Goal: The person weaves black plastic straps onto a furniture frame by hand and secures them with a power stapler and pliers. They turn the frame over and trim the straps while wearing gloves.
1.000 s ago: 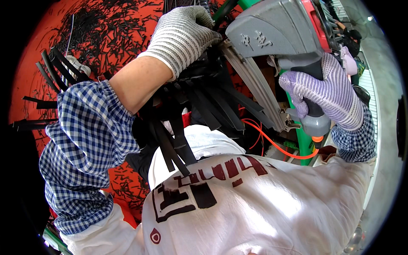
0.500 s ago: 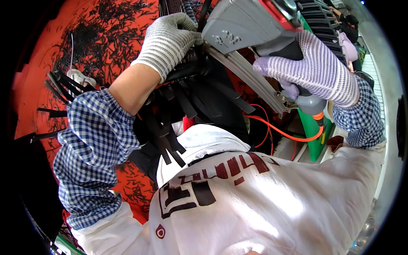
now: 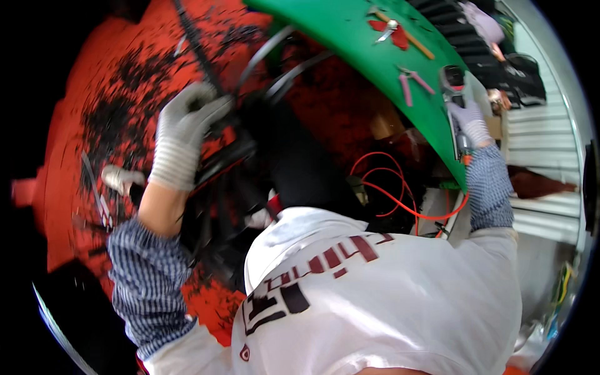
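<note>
In a striped knit glove, my left hand point(image 3: 186, 128) is raised at the left with thumb and fingers pinched together. A long black strip point(image 3: 199, 53) runs down to its fingertips; blur hides what exactly they grip. My right hand point(image 3: 470, 122), also gloved, is stretched out to the right. It is wrapped round the grip of an air staple gun point(image 3: 452, 80) at the edge of the green table point(image 3: 350, 39). An orange air hose point(image 3: 431, 218) trails from the gun's lower end. Below my left hand hang several black straps point(image 3: 215, 215) above my lap.
On the green table lie pink-handled pliers point(image 3: 414, 85) and a hammer point(image 3: 406, 36) with a wooden handle. Curved metal bars point(image 3: 265, 53) rise near the middle. Black scraps litter the red floor point(image 3: 69, 150). Dark strapped pieces point(image 3: 450, 37) stand beyond the table.
My right hand has carried the staple gun away from my left hand, rightward to the green table. My left hand has moved left and lower, and my view has swung, showing more of the table.
</note>
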The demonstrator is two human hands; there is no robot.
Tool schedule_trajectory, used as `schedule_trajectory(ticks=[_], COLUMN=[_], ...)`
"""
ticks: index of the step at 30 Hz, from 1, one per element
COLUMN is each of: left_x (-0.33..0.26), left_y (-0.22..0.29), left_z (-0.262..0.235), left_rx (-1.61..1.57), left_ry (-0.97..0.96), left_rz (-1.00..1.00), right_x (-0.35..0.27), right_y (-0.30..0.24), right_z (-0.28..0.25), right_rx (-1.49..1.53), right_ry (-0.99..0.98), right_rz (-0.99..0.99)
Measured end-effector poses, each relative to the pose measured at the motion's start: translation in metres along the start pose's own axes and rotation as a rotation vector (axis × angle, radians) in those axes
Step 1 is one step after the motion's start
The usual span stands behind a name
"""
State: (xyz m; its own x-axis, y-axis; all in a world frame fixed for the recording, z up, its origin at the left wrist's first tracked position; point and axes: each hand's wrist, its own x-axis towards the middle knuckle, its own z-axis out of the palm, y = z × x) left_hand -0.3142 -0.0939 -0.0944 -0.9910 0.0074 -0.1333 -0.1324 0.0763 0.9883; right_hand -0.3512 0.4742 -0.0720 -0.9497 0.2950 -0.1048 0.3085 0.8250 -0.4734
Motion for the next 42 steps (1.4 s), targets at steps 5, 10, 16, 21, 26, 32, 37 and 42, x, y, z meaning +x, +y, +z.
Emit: schedule_trajectory(ticks=[5,10,16,21,26,32,37,42], left_x=[-0.008,-0.027,-0.030,-0.038,-0.038,-0.037,-0.040,-0.042], left_y=[0.009,0.021,0.020,0.012,0.018,0.012,0.015,0.018], left_z=[-0.005,-0.024,-0.027,-0.035,-0.039,-0.040,-0.036,-0.028], left_rx=[0.057,0.096,0.140,0.110,0.212,0.137,0.110,0.071], left_ry=[0.025,0.092,0.091,0.147,0.085,0.094,0.105,0.133], left_rz=[-0.030,-0.102,0.119,0.103,0.101,0.218,0.325,0.326], right_x=[0.044,0.048,0.068,0.086,0.051,-0.125,-0.150,-0.138], right_y=[0.090,0.036,-0.016,-0.029,-0.062,-0.213,-0.261,-0.271], right_z=[0.023,0.034,0.083,0.097,0.101,0.092,0.125,0.150], right_rx=[-0.668,-0.941,-0.565,-0.651,-0.175,0.343,0.077,-0.156], right_ry=[0.064,0.284,-0.032,-0.090,-0.075,-0.387,-0.154,0.000], right_rz=[0.293,0.070,-0.360,-0.237,-0.412,-1.188,-1.451,-1.350])
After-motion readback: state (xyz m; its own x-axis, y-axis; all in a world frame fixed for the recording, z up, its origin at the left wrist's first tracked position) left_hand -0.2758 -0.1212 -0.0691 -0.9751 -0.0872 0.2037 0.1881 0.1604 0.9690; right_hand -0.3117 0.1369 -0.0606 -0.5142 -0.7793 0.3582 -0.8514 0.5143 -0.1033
